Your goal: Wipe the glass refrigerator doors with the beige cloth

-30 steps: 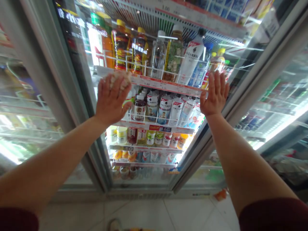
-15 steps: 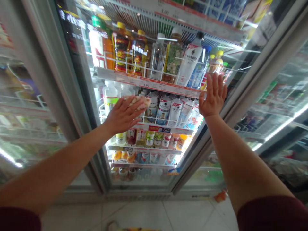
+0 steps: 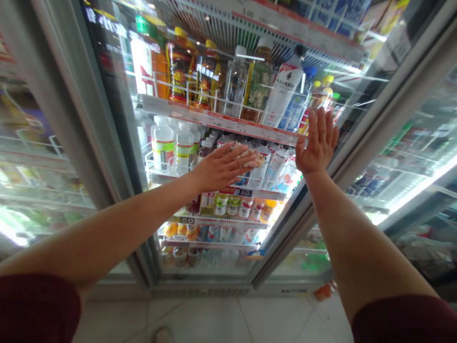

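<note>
My left hand (image 3: 223, 166) presses a crumpled pale pink-and-white cloth (image 3: 255, 158) against the glass door (image 3: 214, 271) of a drinks fridge. Its fingers are stretched over the cloth, which shows beyond the fingertips. To the right, my right hand (image 3: 317, 143) lies open on the same door near its right frame, fingers up and thumb apart, with nothing in it. Behind the glass, a tilted white-labelled bottle (image 3: 283, 88) stands on the shelf above my left hand.
Metal door frames (image 3: 285, 243) run down both sides of the pane, with more glass doors beyond. Shelves of bottles (image 3: 164, 143) fill the fridge. Below lies a tiled floor (image 3: 200, 319), with an orange item (image 3: 324, 290) by the fridge base.
My left hand has slid to the right across the glass with the cloth, nearer my right hand. My right hand has stayed in about the same place.
</note>
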{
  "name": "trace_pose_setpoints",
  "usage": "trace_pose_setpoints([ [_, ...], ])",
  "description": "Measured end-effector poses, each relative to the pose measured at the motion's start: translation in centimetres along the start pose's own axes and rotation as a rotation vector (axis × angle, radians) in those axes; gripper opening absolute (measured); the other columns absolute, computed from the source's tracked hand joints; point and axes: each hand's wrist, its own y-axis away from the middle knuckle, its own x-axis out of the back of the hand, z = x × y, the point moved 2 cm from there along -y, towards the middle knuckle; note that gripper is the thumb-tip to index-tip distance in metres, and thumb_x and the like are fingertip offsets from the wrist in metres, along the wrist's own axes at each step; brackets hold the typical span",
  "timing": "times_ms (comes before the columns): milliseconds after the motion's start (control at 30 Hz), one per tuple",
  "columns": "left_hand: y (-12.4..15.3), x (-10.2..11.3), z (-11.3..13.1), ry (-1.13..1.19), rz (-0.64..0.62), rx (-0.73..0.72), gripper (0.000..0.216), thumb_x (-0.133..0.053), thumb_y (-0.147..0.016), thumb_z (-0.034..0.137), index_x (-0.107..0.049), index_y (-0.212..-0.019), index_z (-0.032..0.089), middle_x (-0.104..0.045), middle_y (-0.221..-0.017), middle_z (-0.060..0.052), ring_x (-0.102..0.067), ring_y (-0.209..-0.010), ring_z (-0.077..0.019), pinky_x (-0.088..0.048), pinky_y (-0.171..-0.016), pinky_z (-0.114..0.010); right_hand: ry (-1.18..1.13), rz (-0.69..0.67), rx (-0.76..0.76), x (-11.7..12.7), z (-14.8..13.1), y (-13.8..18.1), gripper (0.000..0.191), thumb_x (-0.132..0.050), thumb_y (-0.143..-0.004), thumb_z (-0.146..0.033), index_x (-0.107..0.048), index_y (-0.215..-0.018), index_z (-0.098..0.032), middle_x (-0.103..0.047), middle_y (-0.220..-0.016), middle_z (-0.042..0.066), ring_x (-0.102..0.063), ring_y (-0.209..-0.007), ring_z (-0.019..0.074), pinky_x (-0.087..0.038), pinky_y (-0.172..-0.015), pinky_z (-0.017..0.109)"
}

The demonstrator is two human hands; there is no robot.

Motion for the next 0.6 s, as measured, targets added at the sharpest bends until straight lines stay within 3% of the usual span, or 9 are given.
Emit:
trace_pose_setpoints([
  [133,-2.8,0.9,-1.2,0.038,0.098,0.207,0.074,-0.053,-0.104,0.032,-0.018,-0.169,0.030,-0.016,-0.174,-0.001,0.005,-0.161,-0.0240,0.001,-0.134,-0.054,0.003,-0.012,0.005,0.0,0.1,0.0,0.070,-0.022,-0.103,-0.050,-0.031,-0.166,-0.021,-0.035,-0.170,0.011,-0.021,-0.162,0.0309,-0.020,-0.128,0.061],
  [200,-3.8,0.5,-0.6,0.042,0.158,0.288,0.071,-0.052,-0.105,0.035,-0.020,-0.169,0.025,-0.013,-0.175,-0.005,0.013,-0.159,-0.0276,0.007,-0.131,-0.057,0.006,-0.010,0.010,0.0,0.1,0.1,0.070,-0.022,-0.103,-0.051,-0.031,-0.166,-0.021,-0.034,-0.171,0.011,-0.022,-0.162,0.0309,-0.019,-0.128,0.061],
  [233,-4.2,0.0,0.1,0.047,0.159,0.256,0.071,-0.052,-0.105,0.036,-0.021,-0.168,0.023,-0.013,-0.175,-0.006,0.016,-0.159,-0.0278,0.009,-0.131,-0.056,0.009,-0.007,0.012,0.0,0.1,0.1,0.070,-0.022,-0.103,-0.051,-0.031,-0.165,-0.020,-0.034,-0.171,0.011,-0.022,-0.162,0.0308,-0.019,-0.128,0.061],
  [333,-4.9,-1.3,2.3,0.077,0.074,-0.016,0.071,-0.053,-0.105,0.035,-0.024,-0.167,0.018,-0.018,-0.175,-0.005,0.014,-0.160,-0.0240,0.008,-0.132,-0.050,0.010,0.008,0.018,0.0,0.1,0.1,0.069,-0.022,-0.104,-0.051,-0.033,-0.165,-0.020,-0.035,-0.170,0.011,-0.025,-0.161,0.0306,-0.019,-0.129,0.060],
  [400,-5.5,-1.4,2.4,0.089,0.040,-0.094,0.070,-0.052,-0.105,0.033,-0.024,-0.167,0.019,-0.018,-0.175,-0.004,0.010,-0.161,-0.0226,0.008,-0.133,-0.047,0.006,0.012,0.025,0.1,0.1,0.1,0.069,-0.022,-0.104,-0.051,-0.033,-0.164,-0.020,-0.036,-0.170,0.012,-0.026,-0.160,0.0308,-0.020,-0.128,0.060],
  [600,-8.0,0.4,0.1,0.136,0.178,0.224,0.071,-0.050,-0.105,0.029,-0.018,-0.168,0.020,-0.012,-0.176,-0.008,0.016,-0.159,-0.0308,0.014,-0.128,-0.058,0.005,-0.001,0.024,0.0,0.3,0.1,0.068,-0.022,-0.105,-0.051,-0.030,-0.166,-0.021,-0.035,-0.170,0.011,-0.023,-0.162,0.0311,-0.020,-0.128,0.062],
])
